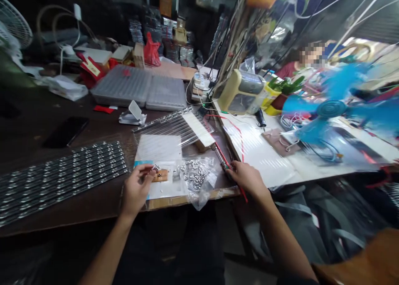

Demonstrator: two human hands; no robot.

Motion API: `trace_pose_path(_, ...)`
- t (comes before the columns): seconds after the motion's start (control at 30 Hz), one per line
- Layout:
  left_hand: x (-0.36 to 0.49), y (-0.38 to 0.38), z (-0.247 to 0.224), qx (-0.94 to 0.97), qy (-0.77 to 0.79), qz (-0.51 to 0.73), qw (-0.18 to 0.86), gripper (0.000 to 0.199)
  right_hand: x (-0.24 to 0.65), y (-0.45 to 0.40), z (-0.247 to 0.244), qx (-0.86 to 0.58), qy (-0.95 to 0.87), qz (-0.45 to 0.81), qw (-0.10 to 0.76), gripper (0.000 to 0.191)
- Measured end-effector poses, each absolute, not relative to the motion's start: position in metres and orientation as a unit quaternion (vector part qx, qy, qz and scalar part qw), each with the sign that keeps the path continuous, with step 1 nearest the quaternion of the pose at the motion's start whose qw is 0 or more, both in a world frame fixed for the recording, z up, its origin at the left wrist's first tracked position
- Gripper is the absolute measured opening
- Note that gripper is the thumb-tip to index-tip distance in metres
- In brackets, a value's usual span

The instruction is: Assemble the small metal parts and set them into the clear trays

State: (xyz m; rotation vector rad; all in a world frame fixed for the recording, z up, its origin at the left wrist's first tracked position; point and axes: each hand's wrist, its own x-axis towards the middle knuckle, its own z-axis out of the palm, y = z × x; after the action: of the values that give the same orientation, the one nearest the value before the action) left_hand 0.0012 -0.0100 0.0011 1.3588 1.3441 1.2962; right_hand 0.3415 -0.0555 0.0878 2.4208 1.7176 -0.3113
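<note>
Small shiny metal pieces (156,168) are pinched between the fingertips of my left hand (139,187), beside a small wooden block (161,175) on a white sheet (168,190). To the right of the block lies a clear plastic bag (199,177) full of small silvery metal parts. My right hand (245,175) has its fingers closed around the end of a slim tool (222,157) with a red cord or cable beside it. Behind the sheet, a clear ribbed tray (166,129) holds a row of metal pieces along its back edge.
Rows of dark metal strips (62,177) cover the left of the table, with a black phone (67,131) behind. Grey plastic cases (121,85) stand further back. A blue fan (330,108) is at right; a person (289,69) sits beyond it.
</note>
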Motion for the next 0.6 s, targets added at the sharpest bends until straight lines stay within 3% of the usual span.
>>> trace_pose_path(0.23, 0.006, -0.012, 0.009, 0.517, 0.446, 0.529, 0.505, 0.039, 0.335, -0.057, 0.075, 0.817, 0.563, -0.099, 0.080, 0.032)
trace_pose_path(0.37, 0.014, -0.014, 0.010, 0.481, 0.408, 0.541, 0.556, 0.036, 0.338, -0.069, 0.087, 0.837, 0.534, -0.101, -0.071, 0.039)
trace_pose_path(0.47, 0.015, -0.019, 0.009, 0.476, 0.407, 0.541, 0.562, 0.032, 0.312, -0.086, 0.089, 0.728, 0.610, -0.227, -0.216, 0.038)
trace_pose_path(0.6, 0.014, -0.025, 0.011, 0.480, 0.411, 0.540, 0.556, 0.030, 0.263, -0.096, 0.078, 0.638, 0.653, -0.318, -0.257, 0.039)
